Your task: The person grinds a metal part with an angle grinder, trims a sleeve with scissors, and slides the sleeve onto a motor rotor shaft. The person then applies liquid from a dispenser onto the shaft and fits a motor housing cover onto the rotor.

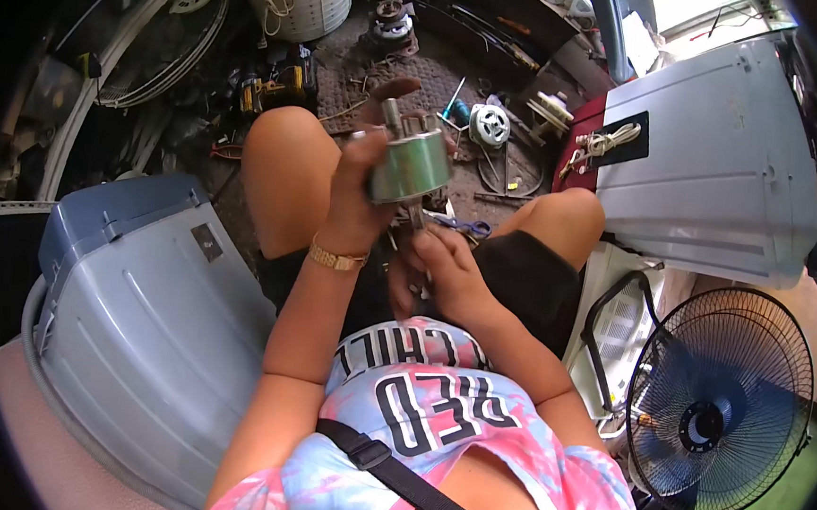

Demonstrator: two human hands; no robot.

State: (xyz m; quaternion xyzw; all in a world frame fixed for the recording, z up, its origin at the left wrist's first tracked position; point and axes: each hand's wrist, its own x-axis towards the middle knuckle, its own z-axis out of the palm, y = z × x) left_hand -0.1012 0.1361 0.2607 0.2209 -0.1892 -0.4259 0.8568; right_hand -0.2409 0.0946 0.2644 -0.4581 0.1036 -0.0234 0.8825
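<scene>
My left hand (352,180), with a gold-coloured bracelet at the wrist, is closed around a green metal cylinder with shafts (413,168). One shaft sticks up from its top and another comes out below. My right hand (450,269) is closed on the lower shaft, close under the body; some of its fingers are hidden. The part is held slightly tilted above my lap, between my knees. Just beyond my right hand shows a blue-handled tool (467,227), probably scissors, partly covered.
On the floor ahead lie a yellow and black power drill (279,80), a motor (391,28) and a round silver part (490,125). Large grey plastic housings stand at left (156,275) and right (719,154). A black fan (700,427) is at lower right.
</scene>
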